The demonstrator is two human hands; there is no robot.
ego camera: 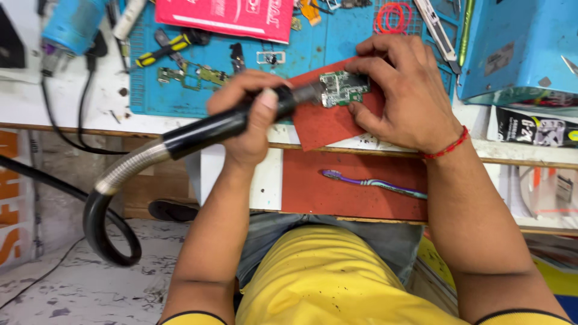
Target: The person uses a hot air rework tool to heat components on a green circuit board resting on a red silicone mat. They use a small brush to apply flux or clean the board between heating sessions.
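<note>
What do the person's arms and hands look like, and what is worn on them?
Both forearms are bare. Left hand: no ring or band visible. Right hand: a thin red thread around the wrist. Yellow sleeves with dark edging show near the upper arms.
</note>
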